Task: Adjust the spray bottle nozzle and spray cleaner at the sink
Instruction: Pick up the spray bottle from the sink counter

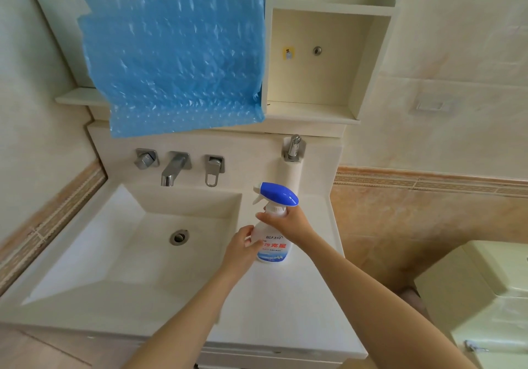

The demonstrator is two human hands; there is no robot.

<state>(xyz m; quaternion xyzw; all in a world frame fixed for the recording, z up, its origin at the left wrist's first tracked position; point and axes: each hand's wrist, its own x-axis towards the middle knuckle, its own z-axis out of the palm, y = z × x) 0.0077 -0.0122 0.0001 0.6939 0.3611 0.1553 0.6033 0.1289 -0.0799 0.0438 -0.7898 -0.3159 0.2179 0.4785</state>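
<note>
Glossy countertop (pixel 285 297): both hands grip upright plastic spray bottle (pixel 273 247).

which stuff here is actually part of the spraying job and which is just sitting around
Part of the job:
spray bottle, standing on the counter
nozzle, pointing toward the basin
left hand on the bottle body
right hand at the bottle neck
sink

Just there:
faucet
small tap
blue plastic sheet
wall shelf
drain

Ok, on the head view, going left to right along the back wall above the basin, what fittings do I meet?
Left chrome knob handle → chrome spout → chrome loop-shaped lever handle → small chrome tap above the counter.
</note>
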